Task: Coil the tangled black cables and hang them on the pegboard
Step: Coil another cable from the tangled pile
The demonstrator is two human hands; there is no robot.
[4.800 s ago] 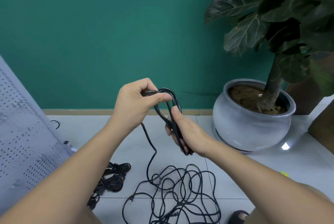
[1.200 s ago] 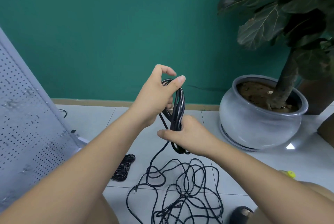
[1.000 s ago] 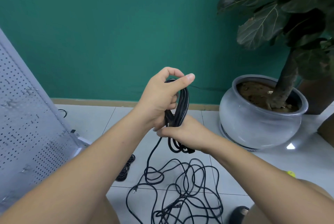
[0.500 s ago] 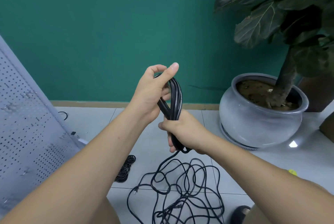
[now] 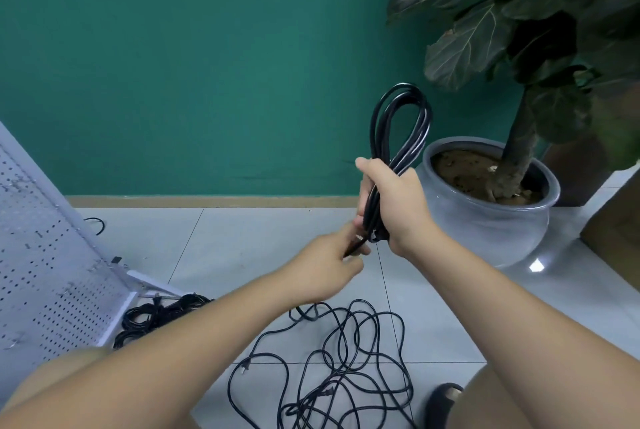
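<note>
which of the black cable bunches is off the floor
The looped coil, upright in the grip of the right hand; the tangled heap and the bundles at the pegboard's foot both lie on the floor.

pegboard [image 5: 52, 276] leaning far left, coiled bundles [image 5: 156, 316] at its foot, tangled cable [image 5: 332, 359] near centre floor, plant pot [image 5: 485, 220] right by wall [image 5: 207, 65]

Even soft light, wide-angle edge warp, slight blur.
</note>
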